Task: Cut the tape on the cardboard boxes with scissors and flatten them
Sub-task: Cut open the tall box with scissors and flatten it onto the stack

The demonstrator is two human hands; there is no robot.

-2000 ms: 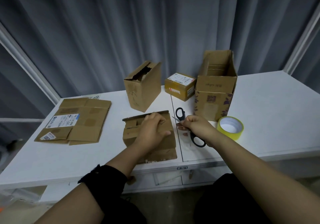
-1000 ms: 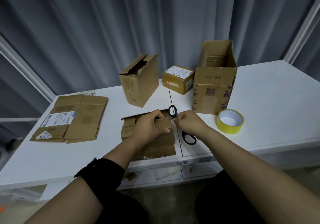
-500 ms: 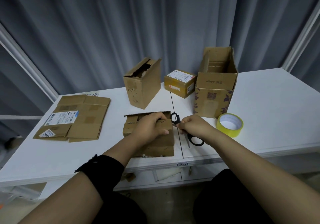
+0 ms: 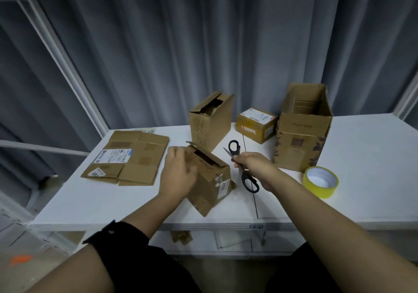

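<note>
Box (image 4: 211, 180) apparently gripped by left fingers (image 4: 176, 158); scissors (image 4: 243, 176) in right fingers (image 4: 244, 159).

1. Setting read as a packing or parcel-sorting workstation, not a lived-in room.
2. White desk (image 4: 366, 157) stood against a full-height grey curtain (image 4: 203, 44), with white frame posts (image 4: 56, 50) at the side.
3. Desk carried shipping cartons: flattened carton (image 4: 138, 159) with courier labels, closed labelled parcel (image 4: 255, 125), open box (image 4: 303, 139).
4. Yellow tape roll (image 4: 321, 185) lay on the desk; a small number tag (image 4: 256, 226) was fixed on its front edge.

A black band (image 4: 117, 236) round the left elbow, dark trousers (image 4: 305, 270)
</note>
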